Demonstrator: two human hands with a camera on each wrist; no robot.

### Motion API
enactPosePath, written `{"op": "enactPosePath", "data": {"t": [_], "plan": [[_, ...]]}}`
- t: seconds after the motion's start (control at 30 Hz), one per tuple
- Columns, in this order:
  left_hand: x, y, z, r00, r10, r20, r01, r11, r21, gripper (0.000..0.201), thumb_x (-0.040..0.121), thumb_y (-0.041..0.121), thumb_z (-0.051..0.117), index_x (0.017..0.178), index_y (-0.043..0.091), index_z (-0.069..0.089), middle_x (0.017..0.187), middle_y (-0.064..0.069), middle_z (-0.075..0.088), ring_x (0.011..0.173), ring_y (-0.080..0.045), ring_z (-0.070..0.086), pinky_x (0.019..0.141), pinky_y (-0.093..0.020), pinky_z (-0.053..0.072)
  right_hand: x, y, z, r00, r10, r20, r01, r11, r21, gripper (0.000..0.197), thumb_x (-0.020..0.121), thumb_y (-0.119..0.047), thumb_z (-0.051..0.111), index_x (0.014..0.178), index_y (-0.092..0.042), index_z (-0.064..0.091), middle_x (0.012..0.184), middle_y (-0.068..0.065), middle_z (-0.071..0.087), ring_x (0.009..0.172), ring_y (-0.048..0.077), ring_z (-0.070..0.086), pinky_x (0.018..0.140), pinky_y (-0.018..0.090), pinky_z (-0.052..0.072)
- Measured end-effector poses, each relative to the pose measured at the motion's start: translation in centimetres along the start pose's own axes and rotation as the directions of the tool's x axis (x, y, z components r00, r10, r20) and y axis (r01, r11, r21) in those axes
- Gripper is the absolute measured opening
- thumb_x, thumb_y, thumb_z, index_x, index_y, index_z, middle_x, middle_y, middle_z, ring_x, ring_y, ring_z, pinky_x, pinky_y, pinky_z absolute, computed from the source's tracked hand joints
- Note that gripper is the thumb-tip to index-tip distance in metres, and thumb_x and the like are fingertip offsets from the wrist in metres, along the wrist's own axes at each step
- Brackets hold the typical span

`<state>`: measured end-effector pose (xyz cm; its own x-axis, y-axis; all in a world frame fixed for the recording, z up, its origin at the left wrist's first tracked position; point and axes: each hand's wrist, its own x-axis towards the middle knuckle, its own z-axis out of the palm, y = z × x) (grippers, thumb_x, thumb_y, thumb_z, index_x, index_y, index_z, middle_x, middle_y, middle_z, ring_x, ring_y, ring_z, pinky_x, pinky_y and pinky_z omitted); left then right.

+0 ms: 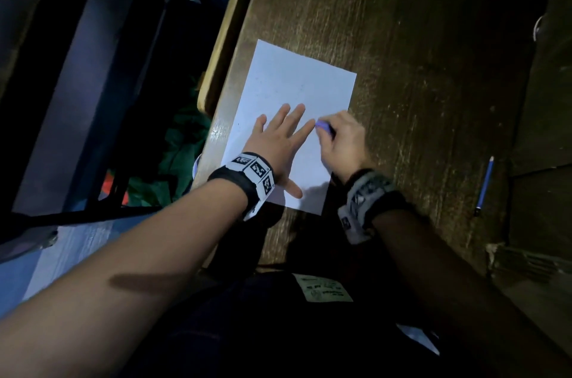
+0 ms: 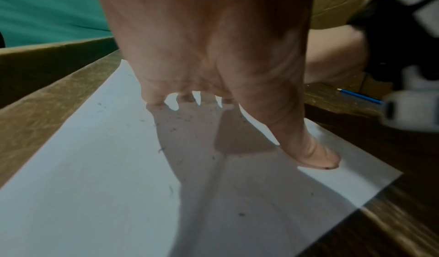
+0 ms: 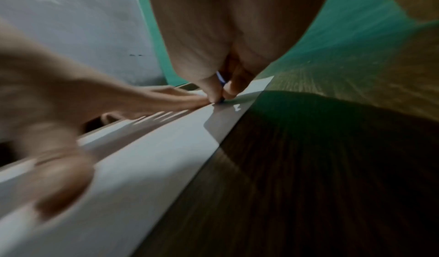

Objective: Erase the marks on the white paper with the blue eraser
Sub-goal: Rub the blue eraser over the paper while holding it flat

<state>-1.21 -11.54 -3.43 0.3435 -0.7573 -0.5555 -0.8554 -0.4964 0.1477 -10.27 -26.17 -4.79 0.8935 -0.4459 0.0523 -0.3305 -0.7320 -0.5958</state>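
Head view: the white paper (image 1: 297,92) lies on a dark wooden desk (image 1: 418,52), turned at a slant, its left long edge running close along the desk's raised left rim (image 1: 230,27). Its near left corner sits almost at that rim; the far end and the right side face open desk.

The left hand (image 1: 278,145) lies flat on the lower half of the sheet, fingers straight and spread, thumb stretched toward the near edge. The right hand (image 1: 345,139) is just beside it at the sheet's right edge, fingers curled around the blue eraser (image 1: 324,126), whose tip touches the paper right next to the left forefinger.

In the left wrist view, dark crumbs (image 2: 180,120) lie scattered on the sheet under and around the palm, and the thumb tip (image 2: 318,157) presses near the sheet's right edge. In the right wrist view the eraser (image 3: 221,78) shows only as a sliver between thumb and finger; the picture is blurred, so the marks under it cannot be made out.

To the right, well apart from the sheet, a blue pencil (image 1: 485,185) lies on the desk. Beyond the left rim stand a black metal frame (image 1: 148,68) and green cloth (image 1: 182,142) below desk level.
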Motion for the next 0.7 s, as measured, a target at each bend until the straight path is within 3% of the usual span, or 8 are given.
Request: {"op": "enactPosePath", "data": {"t": [0.13, 0.2, 0.27, 0.37, 0.43, 0.5, 0.6, 0.7], "plan": [[0.1, 0.0, -0.2, 1.0, -0.01, -0.003, 0.01, 1.0, 0.005, 0.153, 0.051, 0.086, 0.075, 0.16, 0.025, -0.014, 0.166, -0.006, -0.027, 0.154, -0.032, -0.02, 0.121, -0.062, 0.007, -8.0, -1.7, -0.4, 0.978, -0.101, 0.183, 0.09, 0.993, 0.07, 0.007, 0.087, -0.004, 0.067, 0.082, -0.009, 0.067, 0.081, 0.005, 0.061, 0.071, 0.022, 0.059, 0.065, 0.032, 0.048], [0.1, 0.1, -0.3, 1.0, -0.014, -0.001, 0.014, 1.0, 0.003, 0.154, 0.051, 0.085, 0.077, 0.16, 0.025, -0.014, 0.166, -0.006, -0.026, 0.154, -0.033, -0.02, 0.12, -0.063, 0.008, -7.5, -1.4, -1.3, 0.956, -0.148, 0.253, 0.134, 0.988, 0.073, 0.008, 0.09, -0.009, 0.063, 0.083, -0.008, 0.067, 0.08, 0.006, 0.062, 0.073, 0.021, 0.059, 0.066, 0.033, 0.048], [0.3, 0.3, -0.5, 1.0, -0.027, 0.014, 0.027, 1.0, 0.012, 0.157, 0.049, 0.085, 0.078, 0.16, 0.024, -0.015, 0.166, -0.006, -0.027, 0.153, -0.034, -0.021, 0.118, -0.066, 0.008, -3.8, -0.6, -1.4, 0.98, -0.131, 0.148, 0.122, 0.99, 0.064, 0.012, 0.088, -0.009, 0.06, 0.08, -0.004, 0.069, 0.076, 0.01, 0.061, 0.07, 0.021, 0.055, 0.067, 0.031, 0.046], [0.6, 0.7, -0.8, 0.998, -0.043, 0.05, 0.041, 0.998, 0.038, 0.162, 0.044, 0.085, 0.08, 0.159, 0.025, -0.017, 0.164, -0.006, -0.03, 0.152, -0.037, -0.023, 0.116, -0.07, 0.009, 1.6, 0.5, -1.7, 0.999, 0.032, -0.014, -0.032, 0.999, -0.015, 0.008, 0.089, -0.004, 0.062, 0.089, -0.004, 0.07, 0.087, 0.008, 0.061, 0.076, 0.016, 0.055, 0.074, 0.016, 0.04], [0.6, 0.7, -0.9, 0.997, -0.052, 0.057, 0.05, 0.998, 0.039, 0.164, 0.041, 0.085, 0.081, 0.159, 0.027, -0.018, 0.164, -0.005, -0.031, 0.152, -0.037, -0.024, 0.116, -0.07, 0.009, 0.6, 0.5, -1.2, 0.997, 0.075, -0.028, -0.075, 0.997, -0.006, 0.008, 0.088, -0.002, 0.061, 0.088, -0.003, 0.069, 0.088, 0.008, 0.061, 0.075, 0.018, 0.056, 0.074, 0.022, 0.044], [0.7, 0.6, -0.9, 0.997, -0.056, 0.049, 0.054, 0.998, 0.039, 0.164, 0.041, 0.085, 0.081, 0.158, 0.027, -0.017, 0.165, -0.004, -0.031, 0.152, -0.037, -0.024, 0.116, -0.071, 0.009, -3.6, -0.3, -0.8, 1.0, -0.018, 0.009, 0.018, 1.0, 0.007, 0.009, 0.086, -0.002, 0.06, 0.083, -0.004, 0.068, 0.082, 0.009, 0.062, 0.072, 0.024, 0.057, 0.069, 0.033, 0.047], [0.7, 0.6, -0.9, 0.997, -0.057, 0.044, 0.055, 0.998, 0.043, 0.162, 0.043, 0.086, 0.079, 0.159, 0.028, -0.017, 0.165, -0.004, -0.03, 0.152, -0.037, -0.024, 0.115, -0.071, 0.01, -9.3, -1.3, -1.4, 0.966, -0.093, 0.241, 0.092, 0.996, 0.017, 0.005, 0.087, -0.009, 0.065, 0.086, -0.011, 0.068, 0.086, 0.005, 0.064, 0.078, 0.023, 0.062, 0.071, 0.034, 0.049], [0.7, 0.7, -0.9, 0.996, -0.06, 0.06, 0.057, 0.997, 0.053, 0.162, 0.043, 0.087, 0.079, 0.158, 0.028, -0.019, 0.164, -0.004, -0.032, 0.152, -0.037, -0.025, 0.116, -0.07, 0.01, -5.6, -0.3, -1.6, 0.976, -0.133, 0.173, 0.122, 0.99, 0.073, 0.009, 0.085, -0.005, 0.062, 0.079, -0.004, 0.069, 0.078, 0.01, 0.064, 0.071, 0.025, 0.06, 0.067, 0.034, 0.047]]}}
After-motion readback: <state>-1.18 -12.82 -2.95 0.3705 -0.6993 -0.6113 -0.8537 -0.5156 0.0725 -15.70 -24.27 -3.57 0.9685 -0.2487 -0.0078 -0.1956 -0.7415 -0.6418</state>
